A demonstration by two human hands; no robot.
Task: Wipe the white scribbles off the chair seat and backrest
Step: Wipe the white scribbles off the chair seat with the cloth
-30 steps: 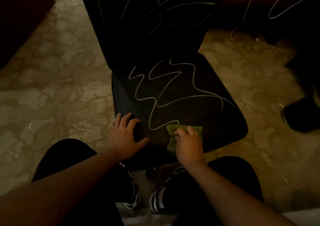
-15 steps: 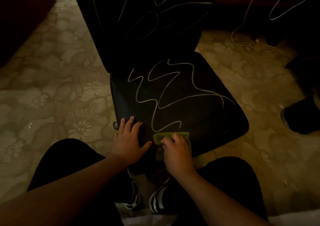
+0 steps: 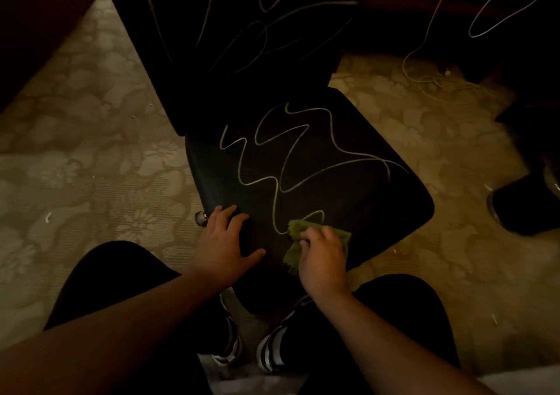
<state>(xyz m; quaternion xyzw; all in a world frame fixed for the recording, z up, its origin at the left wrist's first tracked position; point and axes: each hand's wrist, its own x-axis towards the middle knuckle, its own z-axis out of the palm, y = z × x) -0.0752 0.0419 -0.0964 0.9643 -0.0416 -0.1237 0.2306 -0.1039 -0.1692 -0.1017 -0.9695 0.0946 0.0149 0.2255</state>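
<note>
We start with the carpet (image 3: 91,158), patterned and pale, which spreads well beyond our fingers on every side. On it stands the black chair, its backrest (image 3: 242,46) rising far past our fingertips and crossed with faint white lines. The seat (image 3: 348,200) lies directly under both hands, its front edge nearest our knees. The white scribbles (image 3: 272,164) zigzag across the seat ahead of our fingers, with the lowest loop ending just at the cloth; most of the marking looks untouched, so we judge the wiping barely begun.

Our left hand (image 3: 225,243) rests flat on the seat's front left corner, fingers spread and thumb stretched toward the right hand. We take this as a brace, keeping the chair from sliding or turning while the other hand rubs. Just outside its fingertips, a small metal fitting (image 3: 200,217) shows at the seat's edge.

Our right hand (image 3: 322,257) presses the green cloth (image 3: 303,234) onto the seat, fingers curled and bunched over it, so the crumpled fabric pokes out past the knuckles and beside the thumb. Bunching it likely gives firmer pressure on the line beneath.
</note>
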